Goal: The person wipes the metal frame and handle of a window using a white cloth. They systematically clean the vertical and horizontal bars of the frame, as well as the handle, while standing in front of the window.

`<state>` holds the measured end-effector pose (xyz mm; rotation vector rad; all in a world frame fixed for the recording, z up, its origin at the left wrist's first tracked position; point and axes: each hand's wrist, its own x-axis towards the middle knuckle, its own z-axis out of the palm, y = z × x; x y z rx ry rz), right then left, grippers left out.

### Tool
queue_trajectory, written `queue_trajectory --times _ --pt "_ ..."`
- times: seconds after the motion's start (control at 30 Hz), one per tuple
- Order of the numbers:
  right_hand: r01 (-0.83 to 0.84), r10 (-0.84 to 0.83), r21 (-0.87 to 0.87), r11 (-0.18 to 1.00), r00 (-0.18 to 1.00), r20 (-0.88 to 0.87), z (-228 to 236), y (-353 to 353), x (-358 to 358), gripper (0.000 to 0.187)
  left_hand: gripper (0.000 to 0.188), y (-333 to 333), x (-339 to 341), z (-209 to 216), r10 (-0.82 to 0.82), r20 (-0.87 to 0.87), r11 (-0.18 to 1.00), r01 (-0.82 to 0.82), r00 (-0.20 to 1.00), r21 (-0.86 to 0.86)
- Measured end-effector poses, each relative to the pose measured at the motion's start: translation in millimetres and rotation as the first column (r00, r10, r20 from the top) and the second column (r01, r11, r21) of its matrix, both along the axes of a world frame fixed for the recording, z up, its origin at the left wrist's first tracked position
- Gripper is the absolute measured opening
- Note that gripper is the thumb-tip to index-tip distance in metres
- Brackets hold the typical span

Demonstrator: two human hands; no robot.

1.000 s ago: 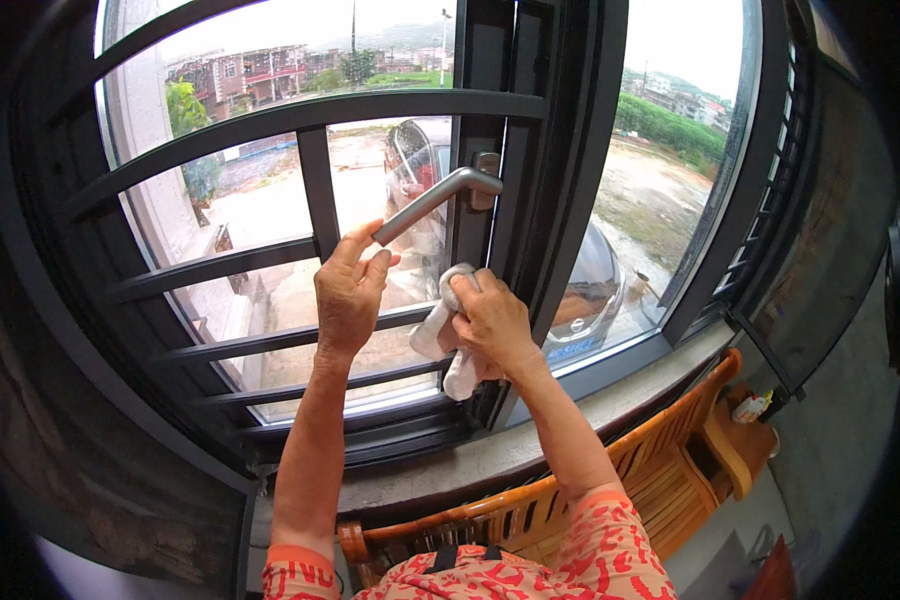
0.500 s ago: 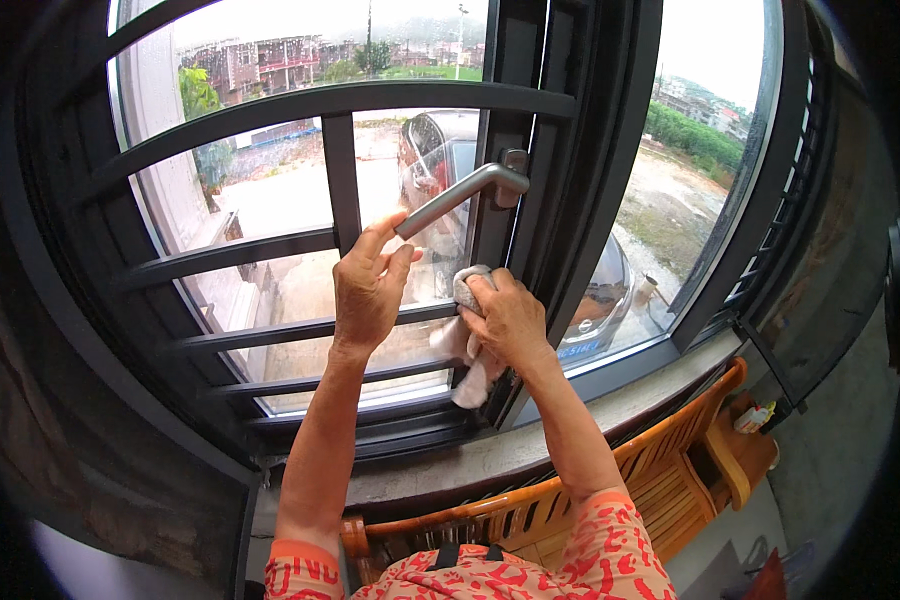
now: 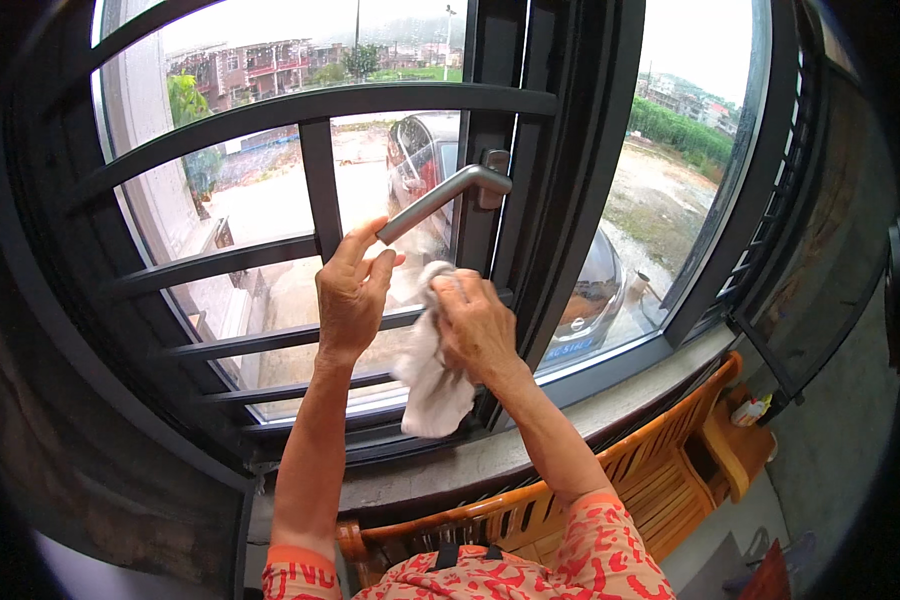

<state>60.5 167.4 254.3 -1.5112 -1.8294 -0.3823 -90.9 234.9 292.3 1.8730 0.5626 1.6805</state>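
A grey window handle [image 3: 432, 203] slants down to the left from its mount on the dark window frame. My left hand [image 3: 352, 295] is at the handle's lower end, which lies between its forefinger and thumb. Just right of it, my right hand [image 3: 473, 325] is closed round a bunched white cloth [image 3: 432, 385]. The cloth's loose part hangs down in front of the lower window bars and the bottom of the frame. My right palm and the cloth's inner folds are hidden.
Dark horizontal bars [image 3: 270, 345] cross the window in front of the wet glass. Below runs a concrete sill [image 3: 420, 485], with a slatted wooden bench [image 3: 660, 500] close under it. A small bottle [image 3: 750, 410] stands on a wooden surface at the right. Outside is a parked car [image 3: 595, 290].
My right hand has moved left, away from the frame's upright, and the cloth hangs more spread out. My left hand stays at the handle's end. The whole view has shifted slightly.
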Motion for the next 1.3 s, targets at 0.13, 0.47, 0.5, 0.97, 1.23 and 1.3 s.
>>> queue_trajectory --times 0.13,0.47,0.5,0.97,1.23,1.3 --pt "0.13 -0.129 -0.039 0.991 0.991 0.028 -7 -8 11 0.04 0.039 8 0 -5 0.004 -0.03 1.0 -0.003 1.0 0.029" --pt "0.413 -0.628 0.591 0.693 0.748 0.214 44 -8 47 0.034 0.04 7 -2 -3 0.071 -0.103 0.996 -0.065 0.992 0.053" --pt "0.417 -0.639 0.583 0.697 0.73 0.242 39 -8 49 0.035 0.04 7 -2 -3 0.077 -0.108 0.996 -0.071 0.991 0.06" --pt "0.308 -0.648 0.727 0.614 0.722 0.241 93 1 62 0.033 0.04 11 -4 -6 0.069 -0.115 0.988 -0.052 0.991 0.142" --pt "0.407 -0.745 0.681 0.609 0.589 0.314 116 6 53 0.033 0.04 12 -3 -8 0.121 -0.137 0.981 -0.098 0.983 0.166" --pt "0.419 -0.738 0.65 0.633 0.579 0.345 107 3 54 0.034 0.04 12 -2 -7 0.113 -0.13 0.983 -0.092 0.985 0.162"
